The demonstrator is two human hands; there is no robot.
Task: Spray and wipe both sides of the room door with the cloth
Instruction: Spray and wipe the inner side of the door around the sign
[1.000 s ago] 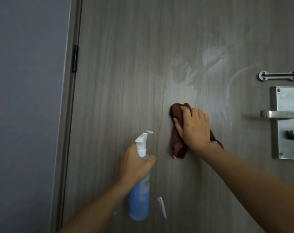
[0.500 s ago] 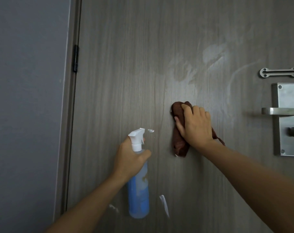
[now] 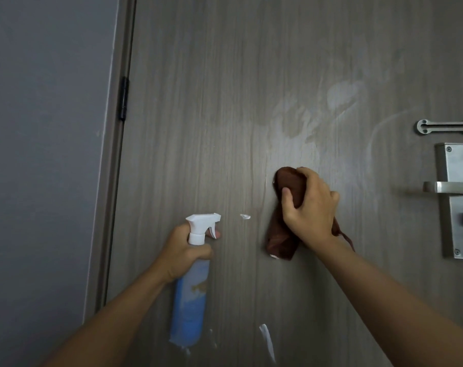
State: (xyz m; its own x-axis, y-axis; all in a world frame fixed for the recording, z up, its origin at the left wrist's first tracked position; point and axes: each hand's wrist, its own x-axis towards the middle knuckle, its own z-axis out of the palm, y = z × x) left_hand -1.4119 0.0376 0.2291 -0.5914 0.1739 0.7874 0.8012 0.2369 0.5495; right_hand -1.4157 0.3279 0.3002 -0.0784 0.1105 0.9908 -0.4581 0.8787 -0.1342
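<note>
A grey-brown wood-grain door fills the view, with wet smears up and right of centre. My right hand presses a bunched dark brown cloth against the door at mid height. My left hand grips the neck of a blue spray bottle with a white trigger head; the nozzle points right and one finger rests on the trigger. Small white foam spots sit between bottle and cloth, with a white streak lower down.
A steel lever handle on its lock plate is at the right edge, with a slotted metal guard plate above it. The door frame with a black hinge runs down the left, beside a grey wall.
My left hand has shifted the bottle left and turned the nozzle toward the right. The cloth hand has stayed almost in place, its grip bunching the cloth more.
</note>
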